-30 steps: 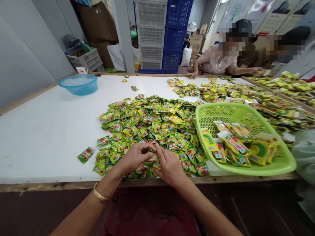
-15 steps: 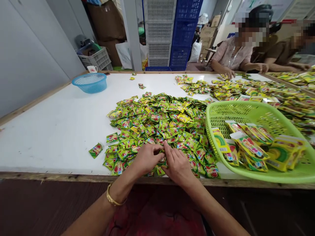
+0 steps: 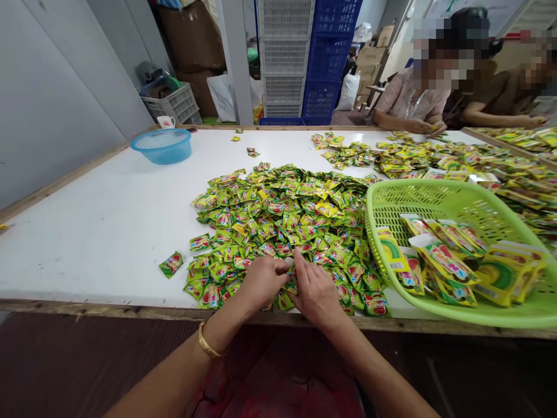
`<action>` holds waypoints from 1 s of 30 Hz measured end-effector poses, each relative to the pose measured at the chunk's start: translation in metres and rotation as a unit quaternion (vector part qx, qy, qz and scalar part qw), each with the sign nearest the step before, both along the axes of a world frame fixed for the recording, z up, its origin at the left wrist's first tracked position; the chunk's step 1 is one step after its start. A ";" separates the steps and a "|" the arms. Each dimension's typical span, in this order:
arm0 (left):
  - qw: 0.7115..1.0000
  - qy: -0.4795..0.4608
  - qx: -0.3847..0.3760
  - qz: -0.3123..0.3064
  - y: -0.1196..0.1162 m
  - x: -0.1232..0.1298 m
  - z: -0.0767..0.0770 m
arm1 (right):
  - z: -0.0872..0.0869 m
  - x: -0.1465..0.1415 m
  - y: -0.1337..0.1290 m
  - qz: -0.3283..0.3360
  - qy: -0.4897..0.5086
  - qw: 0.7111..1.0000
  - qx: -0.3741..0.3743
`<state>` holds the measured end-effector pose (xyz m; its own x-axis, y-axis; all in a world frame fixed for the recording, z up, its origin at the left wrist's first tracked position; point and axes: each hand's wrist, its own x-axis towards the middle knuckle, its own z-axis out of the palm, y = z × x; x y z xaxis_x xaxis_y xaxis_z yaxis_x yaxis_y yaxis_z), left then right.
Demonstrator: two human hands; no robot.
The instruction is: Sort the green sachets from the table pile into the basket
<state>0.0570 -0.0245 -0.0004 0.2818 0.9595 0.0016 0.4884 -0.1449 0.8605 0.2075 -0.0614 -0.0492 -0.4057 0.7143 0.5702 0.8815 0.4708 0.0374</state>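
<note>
Both hands meet over the near edge of a heap of small green and yellow packets (image 3: 278,215) with red fruit pictures. My left hand (image 3: 262,283) is closed, thumb and index finger pinched together. Against it, my right hand (image 3: 317,294) has its fingers pressed together and its thumb tucked underneath. Whatever lies between the fingertips is mostly hidden and too small to name. One loose packet (image 3: 171,265) lies on the white table (image 3: 100,232), left of the heap. To the right stands a green plastic basket (image 3: 439,310) with several yellow printed boxes (image 3: 500,273) inside.
A blue mesh basket (image 3: 162,152) and a white cup (image 3: 166,121) stand at the far left. More packets (image 3: 418,154) spread over the back right, where two people sit. A wooden rim (image 3: 130,310) borders the table. Stacked crates (image 3: 287,64) rise behind it.
My hands stay together over the heap, with only slight finger movement. The view has shifted a little. The co-worker in the light top has drawn both hands together above the table.
</note>
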 end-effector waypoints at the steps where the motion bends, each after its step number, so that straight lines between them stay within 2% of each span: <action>1: 1.000 0.002 -0.001 -0.017 0.002 0.003 -0.003 | -0.001 0.001 0.000 -0.001 -0.007 1.000 0.003; 3: 0.999 0.016 -0.010 -0.050 0.004 0.010 -0.009 | -0.003 0.004 -0.001 -0.006 -0.009 1.000 0.008; 5: 0.998 0.025 -0.027 -0.058 0.005 0.015 -0.011 | -0.004 0.008 -0.001 -0.011 -0.006 1.000 0.015; 9: 0.991 -0.001 -0.107 -0.084 0.003 0.015 -0.005 | -0.002 0.012 -0.001 -0.006 0.005 0.999 0.036; 11: 0.991 0.017 -0.093 -0.089 0.002 0.012 0.001 | 0.000 0.011 0.000 0.011 0.005 0.999 0.040; 14: 0.992 0.094 -0.019 -0.084 0.004 0.011 0.003 | 0.002 0.007 -0.001 0.040 -0.008 0.998 0.038; 16: 0.990 0.108 -0.020 -0.088 0.003 0.013 0.001 | 0.001 0.006 -0.001 0.044 -0.020 0.998 0.034; 20: 0.987 0.041 -0.125 -0.089 -0.003 0.022 -0.004 | -0.004 0.008 -0.001 0.031 -0.024 0.999 0.037; 23: 0.987 0.015 -0.131 -0.091 -0.006 0.024 0.000 | -0.004 0.013 0.000 0.030 -0.012 0.999 0.044; 27: 0.970 -0.016 -0.162 -0.181 -0.004 0.021 0.009 | 0.000 0.017 0.003 0.039 -0.008 0.998 0.048; 28: 0.969 -0.011 -0.161 -0.187 -0.003 0.021 0.009 | 0.001 0.017 0.004 0.046 -0.006 0.998 0.050; 30: 0.973 0.002 -0.162 -0.163 -0.002 0.022 0.007 | 0.002 0.017 0.006 0.057 -0.002 0.997 0.055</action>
